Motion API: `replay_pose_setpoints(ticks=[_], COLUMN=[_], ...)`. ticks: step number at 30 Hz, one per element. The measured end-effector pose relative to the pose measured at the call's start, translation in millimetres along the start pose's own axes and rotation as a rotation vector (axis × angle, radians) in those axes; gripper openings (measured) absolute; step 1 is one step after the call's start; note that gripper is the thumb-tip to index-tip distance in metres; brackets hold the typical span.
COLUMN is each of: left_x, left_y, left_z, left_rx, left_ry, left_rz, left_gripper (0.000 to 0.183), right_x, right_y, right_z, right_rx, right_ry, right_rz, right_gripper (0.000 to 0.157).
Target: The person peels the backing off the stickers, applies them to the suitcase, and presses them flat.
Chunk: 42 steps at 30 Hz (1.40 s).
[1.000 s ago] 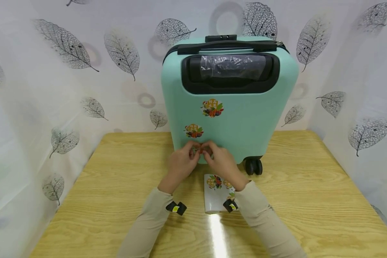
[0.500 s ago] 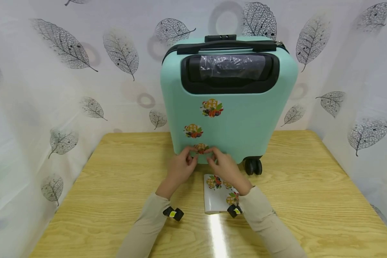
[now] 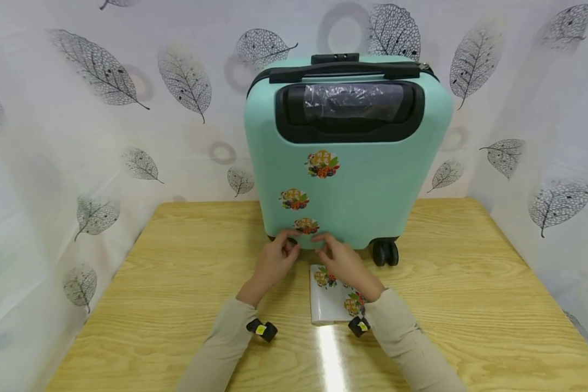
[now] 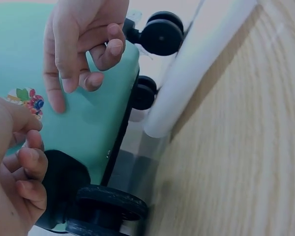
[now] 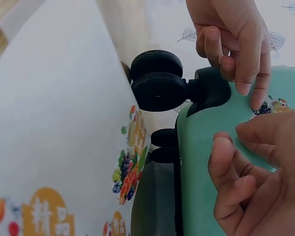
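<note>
A mint-green suitcase (image 3: 362,190) stands upright on the table. Its front bears three round fruit stickers: one upper sticker (image 3: 322,164), one middle sticker (image 3: 294,199) and the lowest sticker (image 3: 306,225), which sits flat near the bottom edge. My left hand (image 3: 273,265) is at that sticker's lower left, index finger extended, the others loosely bent. Opposite it, at the lower right, my right hand (image 3: 347,267) has its index fingertip by the suitcase. Neither hand holds anything. In the right wrist view, the left index fingertip (image 5: 258,101) touches or nearly touches the sticker's edge.
A white sheet of stickers (image 3: 330,305) lies on the wooden table (image 3: 186,283) below the right hand, one end curled. The suitcase has black wheels (image 3: 385,252) and a recessed black handle (image 3: 350,117) covered in plastic film. Leaf-patterned cloth (image 3: 186,152) hangs behind.
Both hands pinched close together over the lowest spot a second ago. The fingers have since spread apart and moved slightly down, uncovering the lowest sticker on the suitcase.
</note>
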<state>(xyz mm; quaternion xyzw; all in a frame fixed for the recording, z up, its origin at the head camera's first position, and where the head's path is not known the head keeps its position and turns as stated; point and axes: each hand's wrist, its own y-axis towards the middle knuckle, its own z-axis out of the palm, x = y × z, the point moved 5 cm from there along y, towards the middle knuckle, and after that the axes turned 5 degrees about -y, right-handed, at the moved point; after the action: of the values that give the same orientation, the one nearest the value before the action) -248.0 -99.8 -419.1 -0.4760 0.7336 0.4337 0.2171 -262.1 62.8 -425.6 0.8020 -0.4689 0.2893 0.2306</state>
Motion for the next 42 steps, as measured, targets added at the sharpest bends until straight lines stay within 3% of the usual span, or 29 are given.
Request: replay_pose_setpoints(ticks=[8,15,29,42], left_x=[5.8,16.4,29.5,34.8], left_y=[-4.6,-10.7,-30.2,-42.2], left_z=[3.2,9.6,24.6,48.1], left_rx=[0.017,0.131,0.419,0.526], left_ry=[0.044,0.082,-0.118,-0.331], left_rz=[-0.029,-0.100,-0.285,-0.382], left_gripper=[0.011,0.011,0.029,0.031], right_x=[-5.4,-13.0,-31.3,-40.1], right_y=[-3.6,-10.6,-28.7,-39.5], right_z=[1.8,1.8,6.1,17.7], right_rx=[0.004,0.038,0.132,0.230], right_ry=[-0.019,-0.013,-0.032,0.126], right_rz=[-0.011,0.026,0.061,0.082], right_gripper=[0.029,0.026,0.021,0.016])
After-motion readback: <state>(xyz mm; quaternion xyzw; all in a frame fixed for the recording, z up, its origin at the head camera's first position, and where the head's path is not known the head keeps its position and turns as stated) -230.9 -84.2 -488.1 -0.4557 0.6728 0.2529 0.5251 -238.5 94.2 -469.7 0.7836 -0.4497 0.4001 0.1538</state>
